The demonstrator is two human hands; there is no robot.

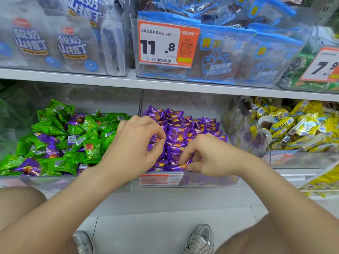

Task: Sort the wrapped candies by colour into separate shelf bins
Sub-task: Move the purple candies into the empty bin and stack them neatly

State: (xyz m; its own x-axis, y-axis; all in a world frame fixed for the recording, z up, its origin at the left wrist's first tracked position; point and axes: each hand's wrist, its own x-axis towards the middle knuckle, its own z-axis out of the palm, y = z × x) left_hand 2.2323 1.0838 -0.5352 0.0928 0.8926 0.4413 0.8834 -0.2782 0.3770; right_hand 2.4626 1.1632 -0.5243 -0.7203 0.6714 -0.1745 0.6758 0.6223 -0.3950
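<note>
Three clear bins sit on each of two shelves. Top left, white bags [73, 44] read 酸奶山楂丁, legible on three of them. Under them, the left bin [73, 182] holds green candies [88, 125] with at least five purple strays [28, 166] mixed in.

Next comes the left hand [135, 145], over the divide between the left and middle bins. Its fingers are curled and thumb meets forefinger above the purple heap; I cannot tell whether a wrapper lies between them.

One orange price tag [165, 44] in the top middle reads 11.8 over 华聚蓝莓桑葚夹心山楂片, fronting blue packets [229, 57]. Beneath it, the middle bin [211, 180] holds only purple candies [176, 125]. At its front edge the right hand [214, 158] pinches one purple candy [184, 165] between thumb and forefinger, the other fingers tucked.

Far right, a tag [324, 65] shows 7.9 before green packets [297, 74]; below lie yellow packets [282, 123] printed with cartoon eyes.

Two grey shoes [200, 239] stand on the floor.
</note>
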